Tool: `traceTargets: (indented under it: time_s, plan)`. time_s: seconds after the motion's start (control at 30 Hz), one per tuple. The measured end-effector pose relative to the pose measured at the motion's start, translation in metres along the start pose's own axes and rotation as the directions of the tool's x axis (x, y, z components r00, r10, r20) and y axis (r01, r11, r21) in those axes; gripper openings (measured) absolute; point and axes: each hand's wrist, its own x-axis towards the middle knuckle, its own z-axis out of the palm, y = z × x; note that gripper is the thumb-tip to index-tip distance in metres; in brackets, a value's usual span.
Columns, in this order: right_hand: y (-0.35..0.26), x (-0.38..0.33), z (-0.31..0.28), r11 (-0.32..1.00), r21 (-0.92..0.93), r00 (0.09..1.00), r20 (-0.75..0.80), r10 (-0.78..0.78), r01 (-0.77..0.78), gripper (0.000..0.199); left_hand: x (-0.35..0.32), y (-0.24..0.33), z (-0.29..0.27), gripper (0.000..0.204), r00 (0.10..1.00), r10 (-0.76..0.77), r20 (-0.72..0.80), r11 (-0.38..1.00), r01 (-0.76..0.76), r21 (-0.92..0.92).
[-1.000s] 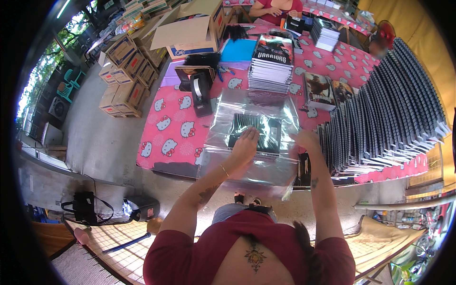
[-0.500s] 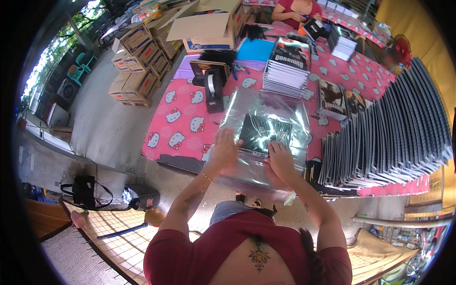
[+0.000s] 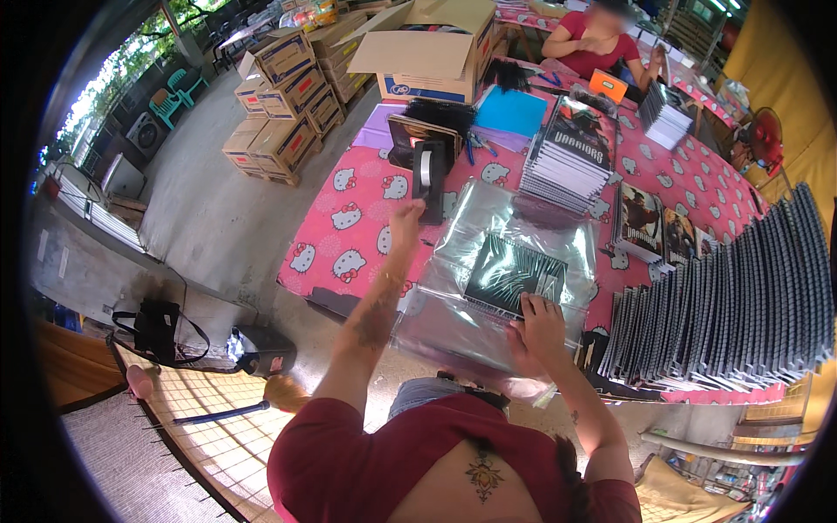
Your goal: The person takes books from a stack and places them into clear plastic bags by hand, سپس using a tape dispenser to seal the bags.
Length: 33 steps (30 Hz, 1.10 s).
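- Head view: my left hand (image 3: pixel 406 220) is raised over the pink cartoon-print tabletop (image 3: pixel 349 218), its grip loosely curled on nothing, just beside the black tape dispenser (image 3: pixel 427 174).
- My right hand (image 3: pixel 539 324) presses down with fingers spread flat on the near edge of the dark spiral-bound notebook (image 3: pixel 510 275).
- That notebook lies inside the clear plastic sleeve (image 3: pixel 488 261), directly ahead of the right grip.
- To the right of that grip stands a long row of upright dark notebooks (image 3: pixel 732 314).
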Motion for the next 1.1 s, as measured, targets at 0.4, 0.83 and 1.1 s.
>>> traceTargets:
  time_s: [0.4,0.83,1.1]
  plan:
    - [0.004,-0.007,-0.002,0.996,-0.055,0.996,-0.051,-0.074,0.071,0.056,-0.003,0.005,-0.023,0.015,0.91,0.41,0.064,0.05,-0.093,0.994]
    - [0.016,-0.009,0.011,0.994,-0.061,0.987,-0.126,-0.095,0.088,0.063,-0.161,-0.034,0.108,0.039,0.875,-0.106,0.473,0.097,-0.464,0.88]
    - [0.017,-0.002,-0.011,1.0,0.012,0.985,-0.17,-0.023,0.025,0.054,-0.166,-0.032,0.088,0.053,0.837,-0.152,0.526,-0.105,-0.543,0.833]
